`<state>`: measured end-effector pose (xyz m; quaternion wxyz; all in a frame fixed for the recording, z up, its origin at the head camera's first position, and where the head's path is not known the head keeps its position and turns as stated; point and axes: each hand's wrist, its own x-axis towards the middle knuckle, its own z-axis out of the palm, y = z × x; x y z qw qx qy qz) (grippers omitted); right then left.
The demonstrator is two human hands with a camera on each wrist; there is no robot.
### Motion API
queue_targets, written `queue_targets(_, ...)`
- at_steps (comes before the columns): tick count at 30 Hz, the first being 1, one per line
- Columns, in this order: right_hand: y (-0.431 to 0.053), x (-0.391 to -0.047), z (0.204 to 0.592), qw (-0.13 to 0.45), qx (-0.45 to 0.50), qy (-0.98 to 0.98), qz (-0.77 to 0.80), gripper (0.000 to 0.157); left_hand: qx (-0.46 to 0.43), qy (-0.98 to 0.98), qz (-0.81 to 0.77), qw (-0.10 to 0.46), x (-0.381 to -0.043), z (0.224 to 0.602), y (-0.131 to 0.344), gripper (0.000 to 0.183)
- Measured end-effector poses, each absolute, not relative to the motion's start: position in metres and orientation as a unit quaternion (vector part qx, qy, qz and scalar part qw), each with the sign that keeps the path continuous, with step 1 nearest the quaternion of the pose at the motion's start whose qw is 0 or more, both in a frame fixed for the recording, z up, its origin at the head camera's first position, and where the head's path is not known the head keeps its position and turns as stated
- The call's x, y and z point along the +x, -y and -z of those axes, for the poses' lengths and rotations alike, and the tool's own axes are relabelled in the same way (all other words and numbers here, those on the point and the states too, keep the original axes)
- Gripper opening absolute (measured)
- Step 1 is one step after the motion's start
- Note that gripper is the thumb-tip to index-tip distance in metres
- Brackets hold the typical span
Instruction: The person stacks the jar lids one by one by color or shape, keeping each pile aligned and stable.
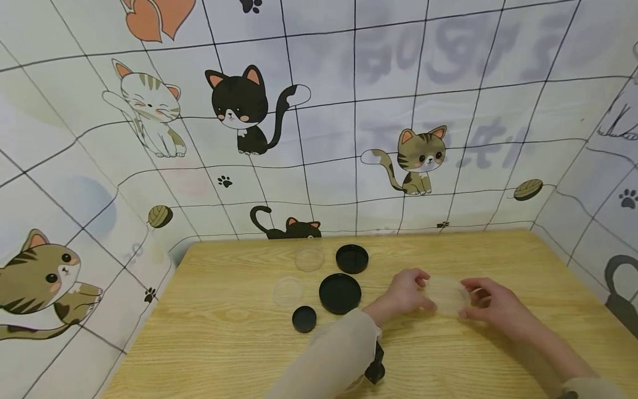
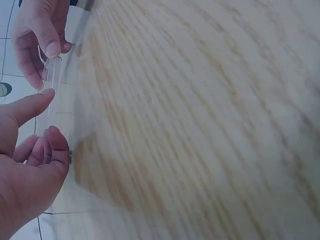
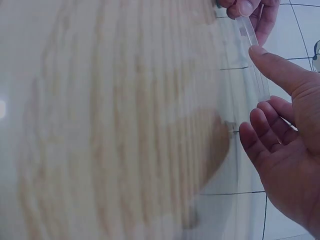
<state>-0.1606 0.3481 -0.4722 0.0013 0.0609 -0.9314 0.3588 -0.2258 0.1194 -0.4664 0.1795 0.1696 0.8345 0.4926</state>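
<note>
left sleeve [image 1: 329, 352]: beige, loose, wrinkled | black wrist piece [image 1: 375, 370]: small, blocky end | right sleeve [image 1: 593, 387]: beige

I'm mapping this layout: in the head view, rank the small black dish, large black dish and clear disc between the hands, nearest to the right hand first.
1. Clear disc: left of the right hand
2. Large black dish: farther left
3. Small black dish: leftmost of these

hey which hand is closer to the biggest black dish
Left. The left hand is right of the biggest black dish; the right hand is farther right, beyond the held clear dish.
</note>
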Motion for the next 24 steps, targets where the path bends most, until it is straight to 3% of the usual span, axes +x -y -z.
queue_targets(9,-0.341,-0.162,0.456,0.009,0.079,0.913,-0.401,0.066,0.196,-0.835,-0.489,0.160,-0.226,0.452,-0.106,0.059)
queue_targets(24,-0.286,-0.160,0.445,0.019,0.144,0.882,-0.449,0.063,0.228,-0.795,-0.540,0.157,-0.211,0.447,-0.031,0.061)
